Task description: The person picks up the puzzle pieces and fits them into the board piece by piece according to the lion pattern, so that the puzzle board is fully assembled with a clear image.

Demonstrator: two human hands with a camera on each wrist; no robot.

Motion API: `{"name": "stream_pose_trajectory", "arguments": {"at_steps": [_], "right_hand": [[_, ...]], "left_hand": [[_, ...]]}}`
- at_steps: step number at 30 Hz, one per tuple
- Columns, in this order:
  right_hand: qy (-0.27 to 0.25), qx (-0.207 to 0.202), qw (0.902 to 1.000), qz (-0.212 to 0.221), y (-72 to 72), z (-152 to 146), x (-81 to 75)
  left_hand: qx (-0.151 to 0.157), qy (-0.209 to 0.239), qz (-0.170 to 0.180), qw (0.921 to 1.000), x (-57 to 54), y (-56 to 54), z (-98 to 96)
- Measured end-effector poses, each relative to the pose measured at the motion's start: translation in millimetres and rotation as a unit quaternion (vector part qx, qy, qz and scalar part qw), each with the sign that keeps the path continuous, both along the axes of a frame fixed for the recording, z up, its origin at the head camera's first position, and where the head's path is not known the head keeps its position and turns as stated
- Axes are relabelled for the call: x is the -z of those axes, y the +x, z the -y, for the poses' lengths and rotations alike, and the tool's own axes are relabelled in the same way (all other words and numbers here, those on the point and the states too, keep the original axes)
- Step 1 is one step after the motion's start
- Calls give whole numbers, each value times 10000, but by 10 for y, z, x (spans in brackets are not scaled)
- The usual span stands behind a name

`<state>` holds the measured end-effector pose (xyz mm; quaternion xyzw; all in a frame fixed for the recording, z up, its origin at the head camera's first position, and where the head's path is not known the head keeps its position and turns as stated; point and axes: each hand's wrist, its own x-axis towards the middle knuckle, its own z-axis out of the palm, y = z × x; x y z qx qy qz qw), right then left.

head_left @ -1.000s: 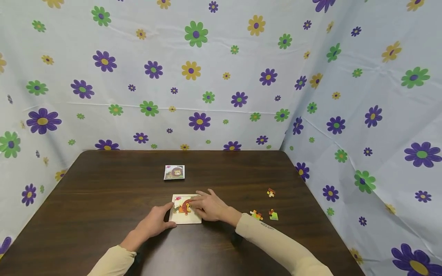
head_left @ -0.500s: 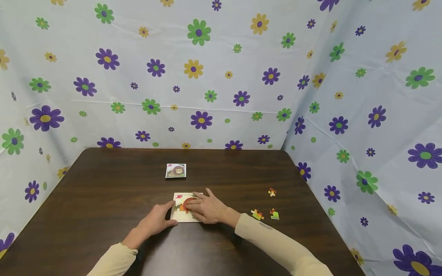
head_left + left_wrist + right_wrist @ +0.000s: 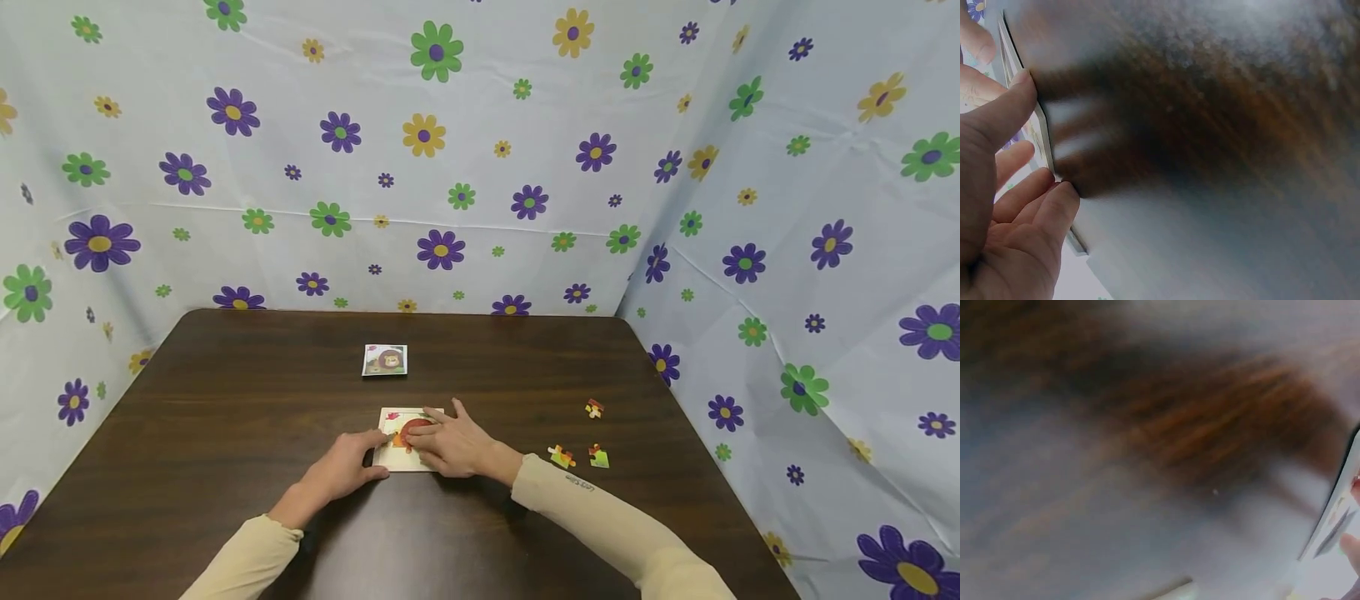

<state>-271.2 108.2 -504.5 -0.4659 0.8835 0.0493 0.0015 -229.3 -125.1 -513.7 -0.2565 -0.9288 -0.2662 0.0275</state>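
"Counter point(image 3: 225, 408) of dark, streaky wood grain tonight, rounded at the far corners, pale sheen near the front edge! And around it?"

"White sheeting point(image 3: 480, 108), purple, green and yellow flowers all over, across the back and down both sides, one long crease right across the rear!"

"Where's the puzzle board point(image 3: 401, 464)?"

"Flat on the counter, about midway across! Pink at the far left, red and orange in the middle, bare cream along the near side!"

"And those hands?"

"Left hand point(image 3: 343, 467) grips the board's left side, thumb at the near corner! Right hand point(image 3: 461, 446) stretches its fingers over the other side, fingertips on the red part; whether they pinch anything, I can't tell!"

"Elsewhere?"

"Lion card point(image 3: 385, 360) just beyond the board! Well off to the right, three loose jigsaw pieces point(image 3: 561, 457), all apart!"
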Motion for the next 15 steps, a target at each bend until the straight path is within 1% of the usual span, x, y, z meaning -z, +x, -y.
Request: {"name": "stream_pose_trajectory", "arguments": {"at_steps": [2, 7, 11, 15], "right_hand": [[-32, -28, 10000, 45, -1, -9, 21], [-126, -100, 9999, -31, 0, -28, 62], [-193, 19, 9997, 143, 8, -17, 52], [-247, 142, 9991, 324, 13, 5, 49]], "left_hand": [[49, 1, -9, 10000, 0, -2, 2], [111, -69, -7, 9999, -8, -7, 7], [71, -44, 52, 10000, -14, -2, 11], [1, 66, 20, 10000, -18, -2, 14]]}}
